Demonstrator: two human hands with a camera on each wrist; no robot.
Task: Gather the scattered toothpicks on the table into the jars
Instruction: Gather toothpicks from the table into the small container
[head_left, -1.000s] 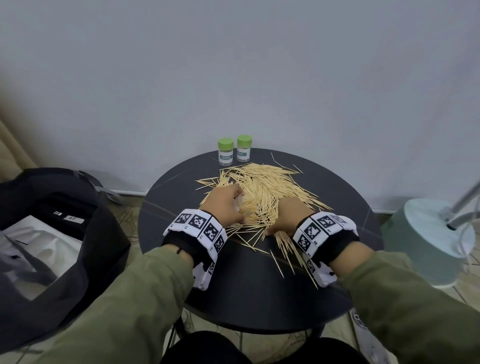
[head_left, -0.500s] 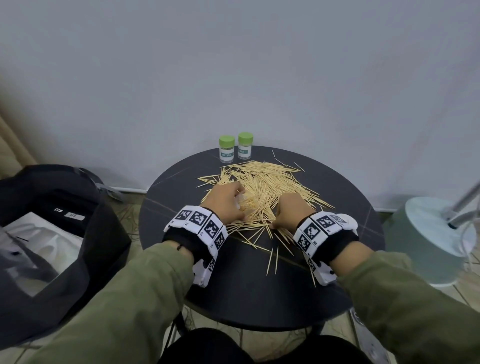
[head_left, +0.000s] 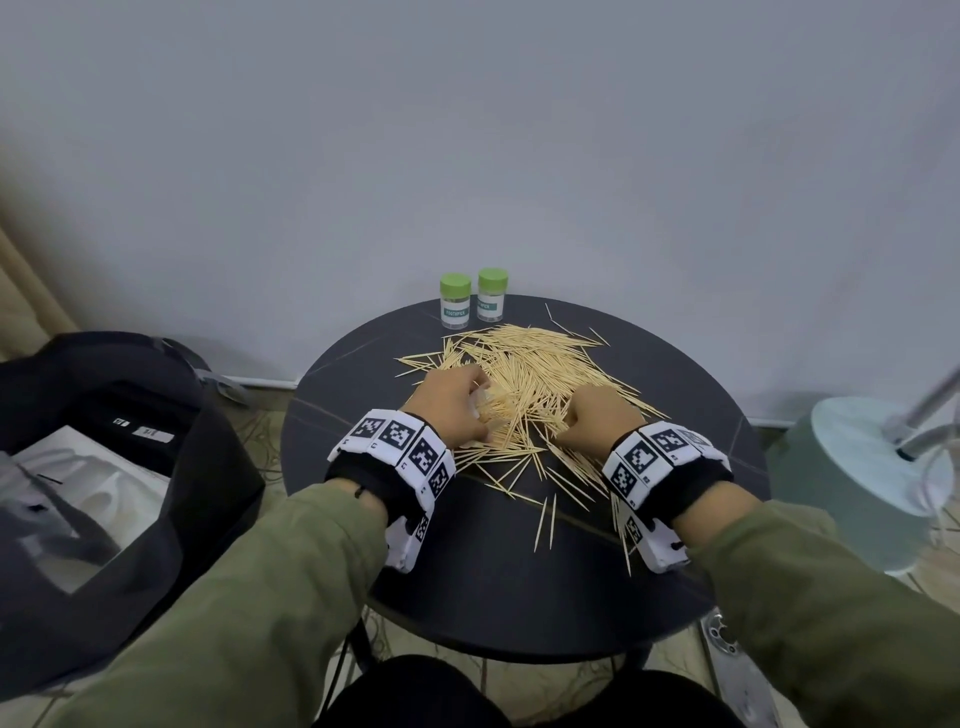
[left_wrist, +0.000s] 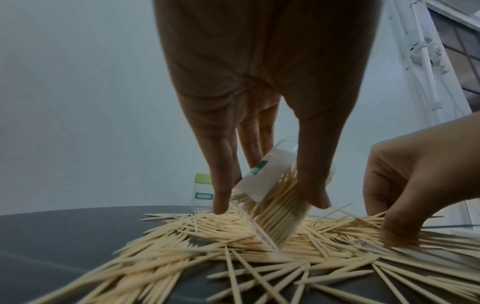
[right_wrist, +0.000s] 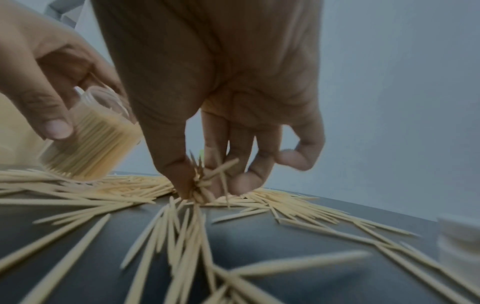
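A heap of pale toothpicks (head_left: 524, 374) covers the middle of the round black table (head_left: 467, 587). My left hand (head_left: 457, 405) grips a clear lidless jar (left_wrist: 275, 197) partly filled with toothpicks, tilted, its base resting in the heap. My right hand (head_left: 587, 421) sits just to its right, thumb and fingers pinching a small bunch of toothpicks (right_wrist: 207, 179) at the table surface. Two more jars with green lids (head_left: 455, 300) (head_left: 492, 294) stand upright at the table's far edge. The tilted jar (right_wrist: 91, 139) also shows in the right wrist view.
A black bag (head_left: 104, 467) with white contents sits on the floor to the left. A pale green lamp base (head_left: 872, 478) with a metal pole stands to the right. A grey wall rises right behind the table. Loose toothpicks (head_left: 545, 514) lie toward the near side.
My right hand has drawn in and moved slightly up the heap, closing on a bunch of toothpicks. The left hand with the jar has stayed nearly still.
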